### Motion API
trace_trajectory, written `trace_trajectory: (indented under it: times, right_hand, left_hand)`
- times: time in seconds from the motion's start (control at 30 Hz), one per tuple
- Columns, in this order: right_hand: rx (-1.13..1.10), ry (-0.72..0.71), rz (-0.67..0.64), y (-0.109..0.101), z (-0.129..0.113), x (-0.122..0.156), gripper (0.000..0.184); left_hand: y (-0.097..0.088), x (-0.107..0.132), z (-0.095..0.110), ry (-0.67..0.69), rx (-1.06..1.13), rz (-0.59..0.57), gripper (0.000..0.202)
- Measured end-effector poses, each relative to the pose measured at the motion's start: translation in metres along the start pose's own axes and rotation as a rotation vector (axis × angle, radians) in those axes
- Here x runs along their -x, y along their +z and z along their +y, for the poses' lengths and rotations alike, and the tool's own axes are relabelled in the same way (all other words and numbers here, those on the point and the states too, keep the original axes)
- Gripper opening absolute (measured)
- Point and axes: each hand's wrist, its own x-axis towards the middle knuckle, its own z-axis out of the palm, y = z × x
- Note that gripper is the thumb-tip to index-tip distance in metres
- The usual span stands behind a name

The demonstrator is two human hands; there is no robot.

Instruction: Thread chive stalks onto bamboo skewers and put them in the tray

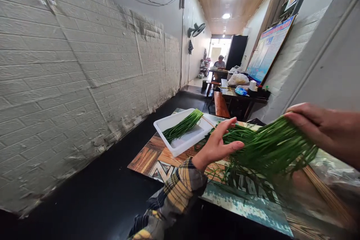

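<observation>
Head view's got the right hand [320,127] gripping a bunch of garlic chives [272,144] above the wood-print tabletop [147,159], left hand [216,145] open nearby, so probably strand-sorting, and next likely calls for evening the ends.

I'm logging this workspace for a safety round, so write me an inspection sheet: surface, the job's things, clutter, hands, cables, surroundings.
Surface: tabletop, printed with wood and letter patterns.
Job's things: green stalks in the right hand; a bundle in the white tray.
Clutter: loose stalks strewn on the tabletop; thin sticks at right, partly blurred.
Hands: left hand open, fingers spread; right hand closed around stalks.
Cables: dark wire sagging high on the wall.
Surroundings: wall fan, plastic bag on a farther table, seated person.
</observation>
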Motion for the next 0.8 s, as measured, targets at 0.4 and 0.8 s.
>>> trace_trajectory:
  times: [0.4, 0.8]
  right_hand:
    - [-0.291, -0.03, -0.159, 0.051, -0.056, -0.017, 0.037]
    - [-0.657, 0.146, -0.412, 0.11, -0.027, -0.016, 0.042]
  left_hand:
    - [-0.007, 0.054, -0.027, -0.619, 0.714, -0.453, 0.066]
    - [-0.098, 0.043, -0.023, -0.688, 0.564, -0.066, 0.035]
